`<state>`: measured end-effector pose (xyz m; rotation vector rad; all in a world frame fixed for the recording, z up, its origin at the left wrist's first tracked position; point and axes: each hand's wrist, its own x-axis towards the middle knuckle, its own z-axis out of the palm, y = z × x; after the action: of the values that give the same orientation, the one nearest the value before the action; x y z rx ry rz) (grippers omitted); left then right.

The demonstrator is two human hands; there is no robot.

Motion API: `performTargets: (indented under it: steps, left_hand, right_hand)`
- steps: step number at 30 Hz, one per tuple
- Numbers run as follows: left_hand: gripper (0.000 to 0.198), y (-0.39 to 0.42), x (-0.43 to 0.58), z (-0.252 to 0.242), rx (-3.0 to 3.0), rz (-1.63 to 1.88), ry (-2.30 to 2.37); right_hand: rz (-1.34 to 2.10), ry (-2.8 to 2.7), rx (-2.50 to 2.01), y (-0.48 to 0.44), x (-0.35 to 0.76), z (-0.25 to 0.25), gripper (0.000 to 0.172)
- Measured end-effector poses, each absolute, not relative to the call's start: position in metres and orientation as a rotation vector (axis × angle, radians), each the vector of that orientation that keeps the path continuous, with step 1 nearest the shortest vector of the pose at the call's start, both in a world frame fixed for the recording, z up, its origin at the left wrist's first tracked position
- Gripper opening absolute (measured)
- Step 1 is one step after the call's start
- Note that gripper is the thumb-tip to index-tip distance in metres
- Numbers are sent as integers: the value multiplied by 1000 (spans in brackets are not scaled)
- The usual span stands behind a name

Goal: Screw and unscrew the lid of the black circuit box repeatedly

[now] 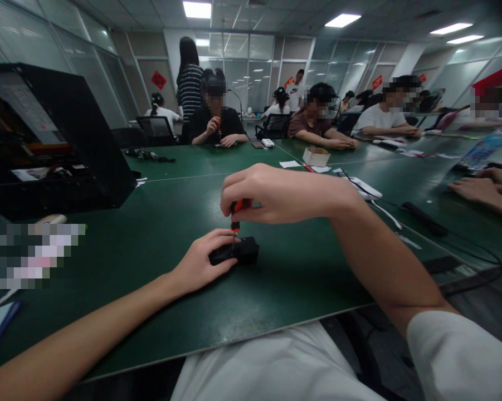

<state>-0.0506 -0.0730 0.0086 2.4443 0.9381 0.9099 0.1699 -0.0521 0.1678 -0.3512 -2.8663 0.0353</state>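
A small black box-shaped device [247,250] lies on the green table in front of me. My left hand [204,259] grips its left end, thumb on the near side and fingers on the far side. Above it, my right hand [259,192] is closed around the orange and black handle of a screwdriver [235,226]. The screwdriver stands upright, its thin shaft running down to the top of the device between my left thumb and fingers. Exactly what the tip touches is too small to make out.
An open black computer case [79,139] stands at the left. A small cardboard box [316,156], a white power strip [363,188] and cables lie to the right. Several people sit around the table [171,195]; a co-worker's hands [480,189] rest at the far right near a plastic bottle [491,147].
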Motion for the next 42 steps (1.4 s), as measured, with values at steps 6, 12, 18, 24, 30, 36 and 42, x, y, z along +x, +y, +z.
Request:
performTargets:
  steps: [6,12,18,24,30,36,42]
  left_hand:
    - [22,-75,-50,6,2482,916,912]
    - [21,-75,-51,4,2492,940,901]
    - [19,-76,-47,8,2430,968,907]
    - [21,-74,-46,9,2358,972,905]
    - [21,-75,-46,12,2335,958,902]
    - [20,-75,-47,12,2319,961,906]
    - [18,-74,-46,10,2326,994,883]
  right_hand:
    - [20,-2889,-323,-62,169,169,14]
    - [-2,-2911,-327,-65,167,167,13]
    - [-41,-2900,-363,-62,166,166,14]
    - [-62,-2912,-361,-58,165,168,13]
    - [-203,-2873,-746,-55,164,179,40]
    - [-2,-3081,-471,-58,164,196,14]
    - [-261,-3034,-655,-69,156,198,32]
